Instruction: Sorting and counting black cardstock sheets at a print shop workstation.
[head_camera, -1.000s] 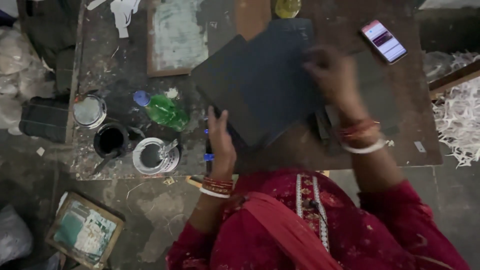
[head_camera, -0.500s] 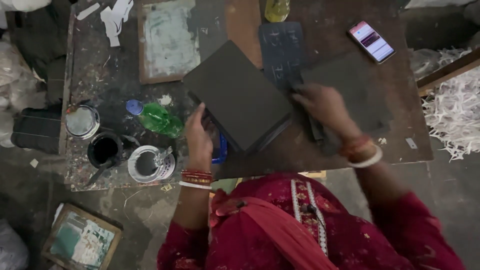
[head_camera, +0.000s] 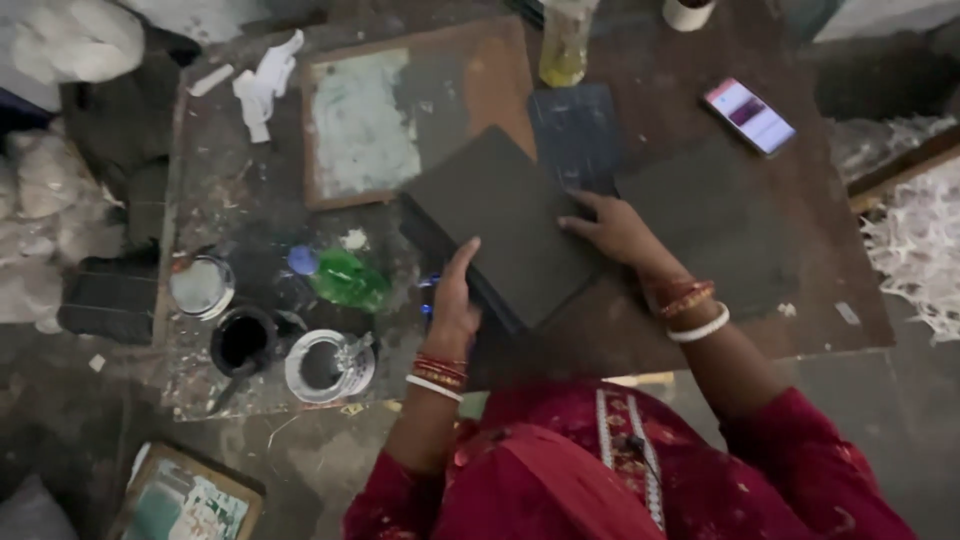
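Note:
A stack of dark grey square sheets (head_camera: 505, 215) lies tilted in the middle of a stained wooden table (head_camera: 830, 290). My left hand (head_camera: 455, 300) rests on the stack's near left edge, thumb up on the top sheet. My right hand (head_camera: 615, 228) presses flat with spread fingers on the stack's right corner. Another dark sheet (head_camera: 715, 225) lies flat to the right of that hand. A dark patterned rectangular block (head_camera: 578, 135) lies just behind the stack. Bangles are on both wrists.
A wood-framed screen (head_camera: 400, 115) lies at the back left. A green bottle (head_camera: 345, 278), a black ink pot (head_camera: 243, 340) and two open tins (head_camera: 322, 365) stand at the left. A phone (head_camera: 748, 115) lies back right, a yellowish bottle (head_camera: 565, 40) behind. Shredded white paper (head_camera: 920, 250) is at the right.
The stack has slid left and toward me. My right hand came down from the far side onto its right corner; my left hand shifted onto the near edge.

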